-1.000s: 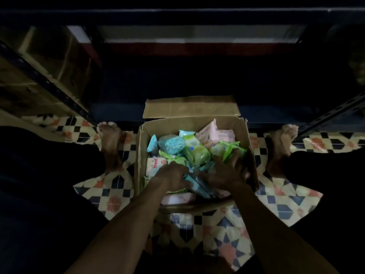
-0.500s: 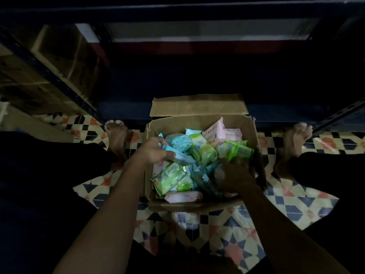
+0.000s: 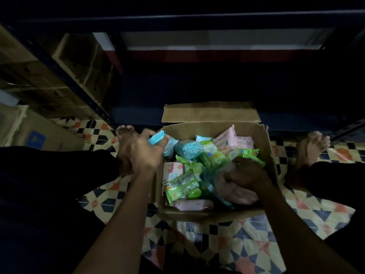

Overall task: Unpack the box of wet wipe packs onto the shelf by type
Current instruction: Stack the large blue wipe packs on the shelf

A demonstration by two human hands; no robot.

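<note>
progress: early, box (image 3: 264, 155) nearly full | left hand (image 3: 145, 153) grips blue pack (image 3: 157, 139) at box's left rim | right hand (image 3: 245, 175) inside box, grip unclear | shelf (image 3: 197, 115) beyond box looks bare

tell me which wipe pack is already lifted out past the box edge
The light blue pack gripped in the left hand, over the box's far-left corner. The green, pink and other blue packs all lie inside the box.
</note>
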